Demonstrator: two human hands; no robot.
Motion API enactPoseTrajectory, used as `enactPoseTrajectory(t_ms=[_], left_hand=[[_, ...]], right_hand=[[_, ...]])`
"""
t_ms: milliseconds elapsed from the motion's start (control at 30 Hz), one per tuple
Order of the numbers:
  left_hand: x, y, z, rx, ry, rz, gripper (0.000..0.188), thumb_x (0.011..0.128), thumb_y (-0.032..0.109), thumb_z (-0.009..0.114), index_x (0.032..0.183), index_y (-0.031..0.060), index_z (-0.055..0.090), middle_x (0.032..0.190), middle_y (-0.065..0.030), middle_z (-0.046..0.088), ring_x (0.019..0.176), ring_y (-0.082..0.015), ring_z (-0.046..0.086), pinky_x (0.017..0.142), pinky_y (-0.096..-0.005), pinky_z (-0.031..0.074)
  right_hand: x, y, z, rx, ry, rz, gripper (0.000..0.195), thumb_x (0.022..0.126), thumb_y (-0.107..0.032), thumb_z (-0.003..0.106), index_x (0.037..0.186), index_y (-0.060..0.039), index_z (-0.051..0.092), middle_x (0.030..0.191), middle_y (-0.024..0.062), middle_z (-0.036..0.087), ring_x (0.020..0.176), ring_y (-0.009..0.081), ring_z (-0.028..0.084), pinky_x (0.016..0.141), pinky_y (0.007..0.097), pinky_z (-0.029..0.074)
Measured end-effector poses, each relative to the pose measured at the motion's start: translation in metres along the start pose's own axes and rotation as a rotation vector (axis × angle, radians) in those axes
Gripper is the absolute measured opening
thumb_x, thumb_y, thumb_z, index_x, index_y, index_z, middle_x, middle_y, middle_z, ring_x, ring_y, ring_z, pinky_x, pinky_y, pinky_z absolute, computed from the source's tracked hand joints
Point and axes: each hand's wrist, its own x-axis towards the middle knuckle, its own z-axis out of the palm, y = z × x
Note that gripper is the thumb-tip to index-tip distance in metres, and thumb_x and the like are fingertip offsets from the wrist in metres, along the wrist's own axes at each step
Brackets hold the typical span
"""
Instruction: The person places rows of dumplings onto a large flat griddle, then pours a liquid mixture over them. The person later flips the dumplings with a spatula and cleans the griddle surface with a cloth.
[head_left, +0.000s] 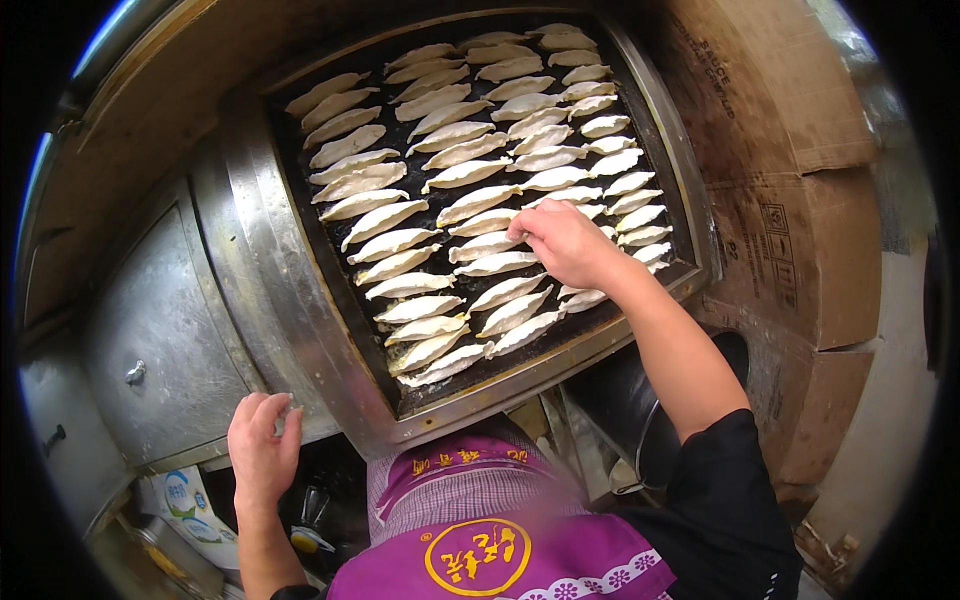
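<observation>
Long pale dumplings (460, 173) lie in close columns on a dark flat griddle (420, 172) with a raised metal rim. Over the right-centre of the griddle is my right hand (562, 240), its fingertips pinched together at the end of one dumpling (484, 246); whether they grip it I cannot tell. My left hand (266, 442) hovers at the lower left, beside the griddle's metal frame and near the steel counter's edge. Its thumb and fingers are curled with a gap between them, and it holds nothing.
A steel counter with a lidded panel (172, 330) adjoins the griddle's left side. Stained cardboard (765, 247) lines the right side. Below the griddle's front rim stands a dark round container (630, 405). A printed carton (191, 510) sits under the counter at lower left.
</observation>
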Motion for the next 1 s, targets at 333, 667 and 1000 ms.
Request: enactPoseTrajectory(t_ms=[333,667,1000], left_hand=[[0.003,0.000,0.001,-0.001,0.005,-0.011,0.017,0.076,0.002,0.072,0.091,0.0007,0.064,0.078,-0.0127,0.058,0.074,-0.0315,0.058,0.067,-0.0395,0.047],[0.007,-0.003,-0.003,0.002,0.006,-0.025,0.015,0.075,0.004,0.070,0.089,0.0014,0.065,0.075,-0.0126,0.056,0.071,-0.0311,0.056,0.065,-0.0392,0.046],[0.004,-0.011,-0.003,0.023,-0.010,-0.051,0.018,0.075,0.006,0.074,0.090,0.0019,0.066,0.079,-0.0135,0.061,0.076,-0.0343,0.060,0.068,-0.0423,0.049]], right_hand=[[0.010,0.003,0.004,-0.023,0.007,-0.005,0.007,0.089,-0.004,0.059,0.094,-0.0081,0.062,0.086,0.0113,0.065,0.086,0.0329,0.061,0.078,0.0415,0.050],[0.040,-0.006,-0.007,-0.339,0.204,-0.133,0.034,0.070,-0.018,0.079,0.093,-0.0075,0.057,0.095,0.0097,0.058,0.095,0.0307,0.055,0.085,0.0427,0.046],[0.079,-0.020,-0.040,-0.533,-0.128,-0.195,0.047,0.066,-0.025,0.086,0.093,0.0023,0.059,0.152,0.0268,0.033,0.147,0.0403,0.023,0.121,0.0489,0.020]])
